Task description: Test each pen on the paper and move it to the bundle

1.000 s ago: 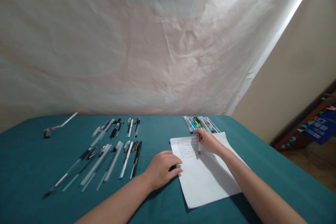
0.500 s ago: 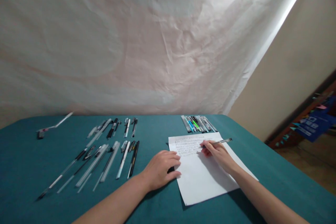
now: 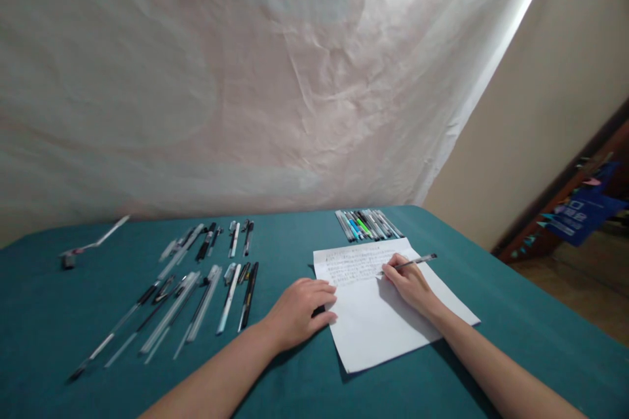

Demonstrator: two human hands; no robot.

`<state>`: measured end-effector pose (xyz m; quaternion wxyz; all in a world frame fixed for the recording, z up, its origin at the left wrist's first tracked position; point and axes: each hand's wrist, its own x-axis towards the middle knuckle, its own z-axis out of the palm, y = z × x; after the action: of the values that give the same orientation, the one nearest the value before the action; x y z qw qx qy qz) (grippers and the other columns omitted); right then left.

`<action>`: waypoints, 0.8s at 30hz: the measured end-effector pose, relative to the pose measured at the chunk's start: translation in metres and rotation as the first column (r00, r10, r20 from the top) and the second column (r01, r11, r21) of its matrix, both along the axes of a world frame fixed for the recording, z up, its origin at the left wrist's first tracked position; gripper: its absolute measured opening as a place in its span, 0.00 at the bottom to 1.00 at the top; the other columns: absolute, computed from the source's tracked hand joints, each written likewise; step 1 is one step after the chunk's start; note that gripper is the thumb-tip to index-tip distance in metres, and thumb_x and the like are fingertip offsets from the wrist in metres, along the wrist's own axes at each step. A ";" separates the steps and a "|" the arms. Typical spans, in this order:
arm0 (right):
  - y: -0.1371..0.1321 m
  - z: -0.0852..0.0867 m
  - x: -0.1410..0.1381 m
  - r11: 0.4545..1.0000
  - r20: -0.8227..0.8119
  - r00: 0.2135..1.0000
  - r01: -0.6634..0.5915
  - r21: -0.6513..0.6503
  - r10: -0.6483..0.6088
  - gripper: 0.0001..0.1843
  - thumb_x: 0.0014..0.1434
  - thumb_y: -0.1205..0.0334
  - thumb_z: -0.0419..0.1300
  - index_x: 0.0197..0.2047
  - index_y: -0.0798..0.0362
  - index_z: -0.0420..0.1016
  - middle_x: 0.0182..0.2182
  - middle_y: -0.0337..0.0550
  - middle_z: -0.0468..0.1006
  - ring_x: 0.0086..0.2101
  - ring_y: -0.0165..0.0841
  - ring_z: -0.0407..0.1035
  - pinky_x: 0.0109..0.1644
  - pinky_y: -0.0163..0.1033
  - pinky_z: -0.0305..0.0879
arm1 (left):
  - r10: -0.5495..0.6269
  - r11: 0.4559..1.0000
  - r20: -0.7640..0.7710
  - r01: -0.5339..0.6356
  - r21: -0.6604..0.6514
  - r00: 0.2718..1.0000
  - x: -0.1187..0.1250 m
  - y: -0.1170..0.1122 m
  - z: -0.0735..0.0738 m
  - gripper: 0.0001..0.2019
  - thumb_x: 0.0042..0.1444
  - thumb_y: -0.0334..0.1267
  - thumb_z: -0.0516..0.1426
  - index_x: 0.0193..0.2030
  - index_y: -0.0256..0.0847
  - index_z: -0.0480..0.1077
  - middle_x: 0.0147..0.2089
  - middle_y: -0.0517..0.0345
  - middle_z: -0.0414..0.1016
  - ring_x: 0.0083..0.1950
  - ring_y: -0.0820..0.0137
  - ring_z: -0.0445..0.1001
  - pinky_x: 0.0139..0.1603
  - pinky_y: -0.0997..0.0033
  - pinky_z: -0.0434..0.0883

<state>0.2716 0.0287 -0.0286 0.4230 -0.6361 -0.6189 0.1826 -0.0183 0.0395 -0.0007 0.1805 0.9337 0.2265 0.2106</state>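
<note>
A white sheet of paper lies slightly turned on the table, with lines of handwriting across its upper part. My right hand rests on the sheet, fingers closed around a pen. The pen slants, its back end up to the right and its tip at the written lines. My left hand lies at the paper's left edge, fingers stretched out and the tips on the sheet, holding nothing.
The table has a green cloth. Disassembled pens, with barrels, caps and refills, lie in two rows at left. A row of pens sits beyond the paper. A bent white strip with a dark end lies far left. A curtain hangs behind.
The view has turned slightly, so the whole scene sits a little differently. My right hand has shifted slightly rightward along the writing with the pen. My left hand stays at the paper's edge.
</note>
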 end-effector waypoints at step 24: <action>-0.001 -0.001 -0.002 0.999 0.019 0.999 -0.046 0.023 0.046 0.09 0.52 0.60 0.53 0.23 0.53 0.62 0.18 0.34 0.64 0.19 0.27 0.57 0.23 0.32 0.52 | 0.014 0.999 0.006 -0.014 -0.030 1.000 0.001 0.001 -0.002 0.12 0.56 0.44 0.54 0.45 0.44 0.70 0.51 0.54 0.71 0.54 0.64 0.66 0.53 0.62 0.59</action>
<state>0.2697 0.0274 -0.0300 0.4205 -0.6182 -0.6395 0.1791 -0.0174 0.0409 -0.0025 0.1939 0.9285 0.2357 0.2114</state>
